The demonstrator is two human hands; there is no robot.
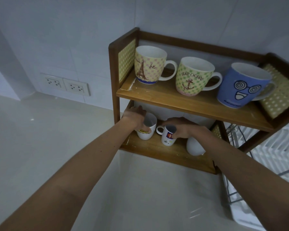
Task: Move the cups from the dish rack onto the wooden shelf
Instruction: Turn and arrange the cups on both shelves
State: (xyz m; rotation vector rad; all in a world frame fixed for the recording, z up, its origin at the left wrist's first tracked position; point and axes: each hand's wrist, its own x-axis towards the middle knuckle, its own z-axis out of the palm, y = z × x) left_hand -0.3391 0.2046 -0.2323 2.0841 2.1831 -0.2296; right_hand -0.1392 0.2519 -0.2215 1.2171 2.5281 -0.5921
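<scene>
A two-tier wooden shelf (182, 99) stands on the counter against the wall. Its top tier carries an Eiffel Tower mug (148, 65), an anchor mug (193, 76) and a blue cartoon-face mug (242, 85). On the bottom tier, my left hand (136, 116) grips the rim of a white mug with a yellow label (147, 130). My right hand (182, 128) holds a small white mug with coloured prints (168, 136), handle pointing left. A plain white cup (194, 147) sits under my right forearm. The dish rack (264, 155) is at the right edge.
A pale counter (148, 189) spreads in front of the shelf. Two wall sockets (65, 84) sit on the tiled wall to the left. The rack's wire frame and white tray reach the lower right corner, close beside the shelf's right leg.
</scene>
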